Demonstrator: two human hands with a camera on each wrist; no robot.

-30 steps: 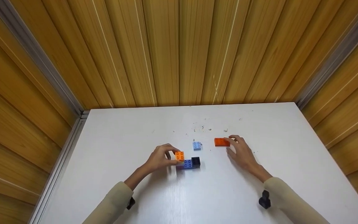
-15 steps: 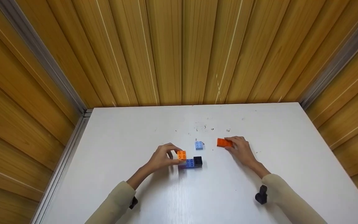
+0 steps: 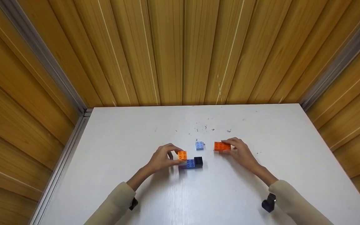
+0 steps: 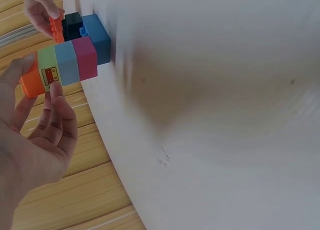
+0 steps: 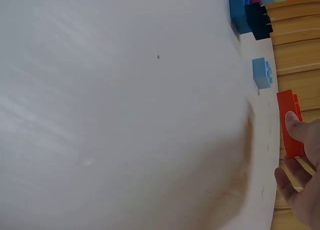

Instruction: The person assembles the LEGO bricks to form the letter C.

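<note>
My left hand (image 3: 162,159) grips the upper part of a tower of toy building bricks, its thumb and fingertips at the orange brick (image 3: 182,155) and the light green patterned brick (image 4: 49,68). Below these come a grey-blue brick (image 4: 67,62) and a magenta brick (image 4: 86,58). The tower stands on one end of a long blue brick (image 3: 190,163), with a black brick (image 3: 198,161) on the other end. In my right hand (image 3: 243,155), a red-orange brick (image 3: 220,146) is pinched between thumb and fingers, raised off the table.
A small light blue brick (image 3: 199,145) lies on the white table (image 3: 130,131) between the two hands, behind the black brick. Small dark specks dot the tabletop farther back. Wood-patterned panels (image 3: 167,56) rise behind the table and at both sides.
The right hand's fingers have closed on the red-orange brick, lifted it and brought it slightly left. The left hand keeps its grip on the tower. The head view has shifted a little.
</note>
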